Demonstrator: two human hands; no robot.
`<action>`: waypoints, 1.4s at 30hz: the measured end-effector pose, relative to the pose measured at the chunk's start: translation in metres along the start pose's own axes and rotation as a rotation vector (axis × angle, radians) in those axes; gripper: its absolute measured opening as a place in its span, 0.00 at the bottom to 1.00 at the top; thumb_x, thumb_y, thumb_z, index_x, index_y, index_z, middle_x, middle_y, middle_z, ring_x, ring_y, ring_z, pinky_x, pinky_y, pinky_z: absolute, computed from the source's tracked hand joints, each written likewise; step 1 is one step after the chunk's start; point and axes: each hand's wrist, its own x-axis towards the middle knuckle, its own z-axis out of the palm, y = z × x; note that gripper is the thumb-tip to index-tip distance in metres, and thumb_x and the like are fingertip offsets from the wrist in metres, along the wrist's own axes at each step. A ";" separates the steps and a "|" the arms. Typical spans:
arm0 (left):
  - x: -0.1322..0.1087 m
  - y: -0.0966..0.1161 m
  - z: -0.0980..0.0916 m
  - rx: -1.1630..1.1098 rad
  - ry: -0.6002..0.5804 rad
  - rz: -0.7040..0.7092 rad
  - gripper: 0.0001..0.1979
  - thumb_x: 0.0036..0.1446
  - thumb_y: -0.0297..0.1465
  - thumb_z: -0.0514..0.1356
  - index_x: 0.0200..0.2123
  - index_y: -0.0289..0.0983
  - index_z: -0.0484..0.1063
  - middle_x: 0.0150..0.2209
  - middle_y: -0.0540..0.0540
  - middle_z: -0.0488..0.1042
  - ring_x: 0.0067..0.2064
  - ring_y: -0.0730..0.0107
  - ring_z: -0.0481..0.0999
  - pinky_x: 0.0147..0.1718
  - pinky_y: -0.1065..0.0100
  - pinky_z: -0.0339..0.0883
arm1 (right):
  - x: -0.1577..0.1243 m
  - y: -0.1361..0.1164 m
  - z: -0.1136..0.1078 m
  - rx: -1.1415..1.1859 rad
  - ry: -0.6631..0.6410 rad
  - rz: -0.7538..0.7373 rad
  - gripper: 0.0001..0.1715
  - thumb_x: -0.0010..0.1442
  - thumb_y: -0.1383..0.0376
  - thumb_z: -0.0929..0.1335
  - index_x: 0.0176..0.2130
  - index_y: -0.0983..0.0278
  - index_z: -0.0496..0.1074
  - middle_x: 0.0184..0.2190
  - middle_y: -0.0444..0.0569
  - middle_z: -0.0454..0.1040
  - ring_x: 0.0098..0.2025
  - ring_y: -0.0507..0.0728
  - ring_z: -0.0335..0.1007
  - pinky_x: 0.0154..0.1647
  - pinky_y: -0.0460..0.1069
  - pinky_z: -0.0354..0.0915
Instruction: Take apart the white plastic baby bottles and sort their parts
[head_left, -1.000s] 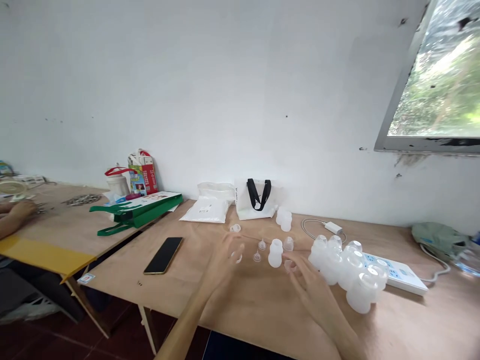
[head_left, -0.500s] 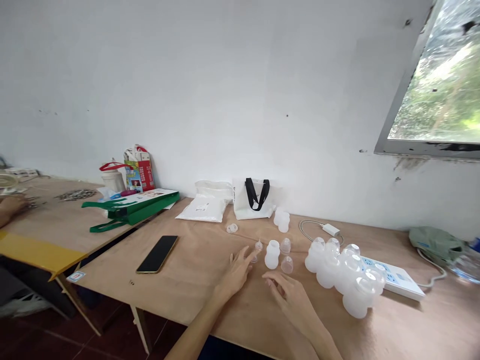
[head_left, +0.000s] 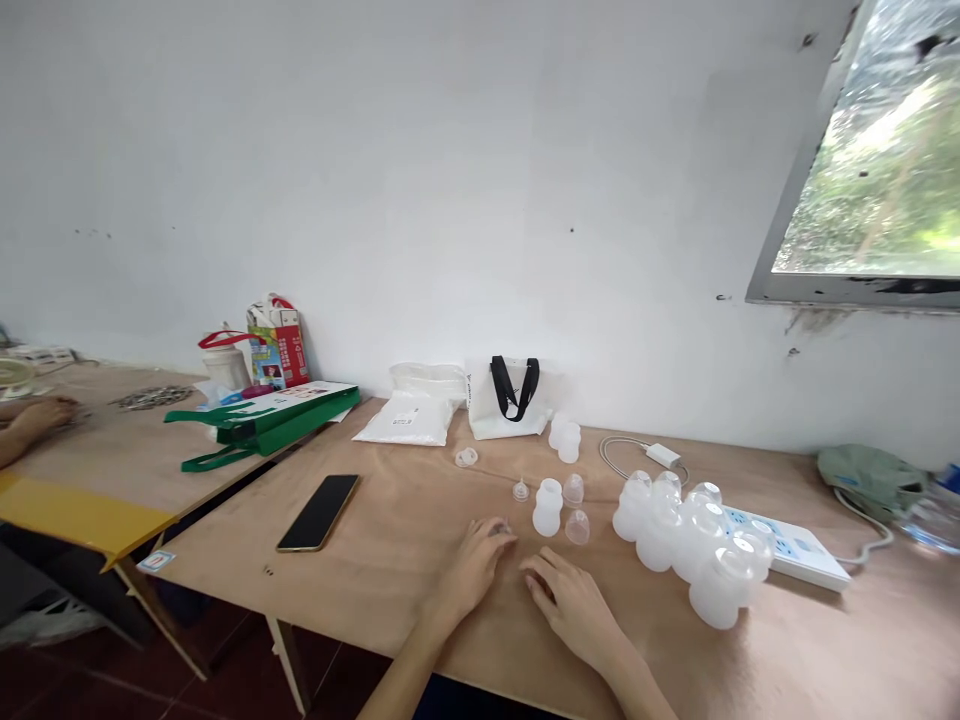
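My left hand [head_left: 474,562] rests on the wooden table [head_left: 390,560], fingers bent, with its fingertips closed on a small clear cap [head_left: 500,526]. My right hand [head_left: 571,600] lies beside it, knuckles up and fingers curled under; what they hold, if anything, is hidden. Just beyond both hands stands a small translucent bottle [head_left: 547,506]. Loose clear caps lie around the bottle [head_left: 577,527] [head_left: 573,488] [head_left: 520,490]. To the right, a cluster of several translucent bottles [head_left: 690,545] lies close together.
At the back stand a white bag with black handles [head_left: 510,400], white plastic packets [head_left: 409,415] and two more bottles [head_left: 566,437]. A black phone [head_left: 318,512] lies left, a power strip [head_left: 787,548] and charger [head_left: 664,455] right. Another person's hand [head_left: 37,415] rests on the neighbouring table near a green bag [head_left: 262,420].
Both hands have drawn back toward me from the small bottle. The left fingertips have pulled one small clear cap along the table with them. The right fingers have curled under.
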 end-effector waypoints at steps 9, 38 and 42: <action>-0.016 0.010 -0.017 -0.365 -0.210 -0.050 0.21 0.56 0.24 0.59 0.54 0.42 0.69 0.53 0.46 0.73 0.54 0.62 0.71 0.56 0.62 0.64 | 0.000 -0.011 -0.002 -0.003 -0.018 -0.064 0.21 0.64 0.70 0.63 0.55 0.55 0.66 0.54 0.47 0.72 0.53 0.59 0.71 0.47 0.51 0.69; -0.012 0.020 0.001 -0.263 0.011 -0.139 0.11 0.54 0.32 0.65 0.39 0.38 0.67 0.36 0.51 0.73 0.37 0.68 0.71 0.36 0.70 0.63 | 0.001 -0.009 -0.004 0.332 0.101 0.053 0.07 0.68 0.62 0.60 0.42 0.57 0.66 0.35 0.43 0.79 0.35 0.56 0.75 0.39 0.49 0.67; -0.012 0.024 -0.005 -0.282 0.056 -0.082 0.11 0.55 0.33 0.66 0.39 0.37 0.70 0.37 0.50 0.73 0.37 0.69 0.71 0.36 0.71 0.63 | 0.002 -0.007 -0.004 0.294 0.093 0.004 0.09 0.69 0.61 0.60 0.38 0.57 0.67 0.33 0.42 0.77 0.33 0.55 0.73 0.35 0.47 0.63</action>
